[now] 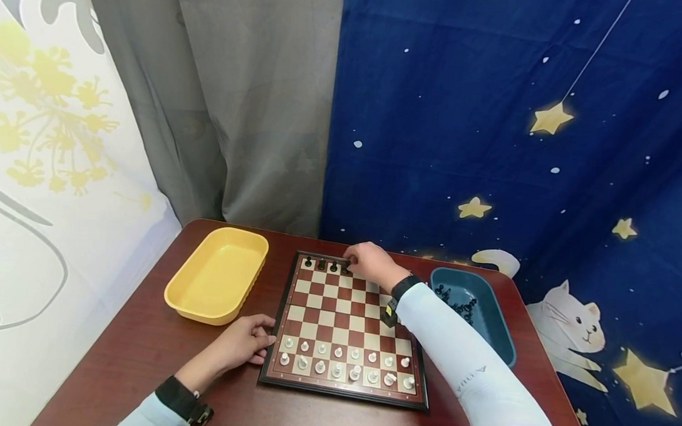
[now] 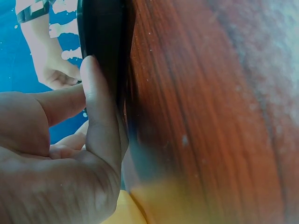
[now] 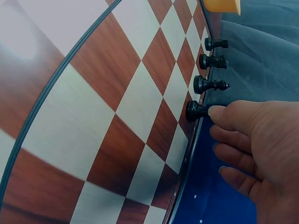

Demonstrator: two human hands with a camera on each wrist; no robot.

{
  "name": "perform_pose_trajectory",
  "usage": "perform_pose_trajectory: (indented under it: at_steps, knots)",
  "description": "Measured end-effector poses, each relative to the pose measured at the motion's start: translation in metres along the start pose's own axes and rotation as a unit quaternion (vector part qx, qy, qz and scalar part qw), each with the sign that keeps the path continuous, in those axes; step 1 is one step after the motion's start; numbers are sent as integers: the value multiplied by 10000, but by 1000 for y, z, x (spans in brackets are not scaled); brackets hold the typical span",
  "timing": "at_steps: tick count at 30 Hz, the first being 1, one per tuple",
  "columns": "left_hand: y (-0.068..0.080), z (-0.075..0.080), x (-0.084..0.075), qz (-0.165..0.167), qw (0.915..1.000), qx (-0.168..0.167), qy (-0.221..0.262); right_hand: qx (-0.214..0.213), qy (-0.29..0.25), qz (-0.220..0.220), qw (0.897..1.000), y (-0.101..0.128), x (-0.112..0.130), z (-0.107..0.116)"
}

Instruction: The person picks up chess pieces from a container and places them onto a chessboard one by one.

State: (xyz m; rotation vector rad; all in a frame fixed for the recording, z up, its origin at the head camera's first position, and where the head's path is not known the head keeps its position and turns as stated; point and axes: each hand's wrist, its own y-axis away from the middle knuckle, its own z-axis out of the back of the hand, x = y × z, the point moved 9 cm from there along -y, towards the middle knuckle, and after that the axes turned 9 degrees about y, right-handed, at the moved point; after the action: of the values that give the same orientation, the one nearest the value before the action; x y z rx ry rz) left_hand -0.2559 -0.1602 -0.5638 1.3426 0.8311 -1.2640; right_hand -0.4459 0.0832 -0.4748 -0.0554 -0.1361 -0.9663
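Note:
A chessboard (image 1: 338,300) lies on the brown table (image 1: 144,344). White pieces (image 1: 347,363) fill its two near rows. Three black pieces (image 3: 211,85) stand in the far row from the left corner. My right hand (image 1: 367,261) reaches over that row and pinches the top of a fourth black piece (image 3: 195,111), which stands on its square next to them. My left hand (image 1: 246,344) rests on the table at the board's near left. Its thumb (image 2: 96,93) presses against the board's black frame (image 2: 100,42).
An empty yellow tray (image 1: 217,274) sits left of the board. A dark blue tray (image 1: 502,344) on the right holds several black pieces (image 1: 459,305). Curtains hang close behind the table's far edge.

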Motion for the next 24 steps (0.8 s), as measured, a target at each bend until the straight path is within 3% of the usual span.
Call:
perform_pose_trajectory:
  at_steps: [4, 9, 19, 24]
  knots:
    - [-1, 0, 1, 18, 10000, -1, 7, -42, -46, -112, 9999, 12, -13, 7]
    - [-1, 1, 1, 31, 10000, -5, -24, -122, 9, -255, 9996, 43, -39, 24]
    - [-1, 0, 2, 83, 10000, 8, -29, -456, -97, -1087, 9930, 140, -126, 61]
    - [-1, 1, 1, 91, 10000, 20, -26, -637, -177, -1414, 9877, 180, -156, 72]
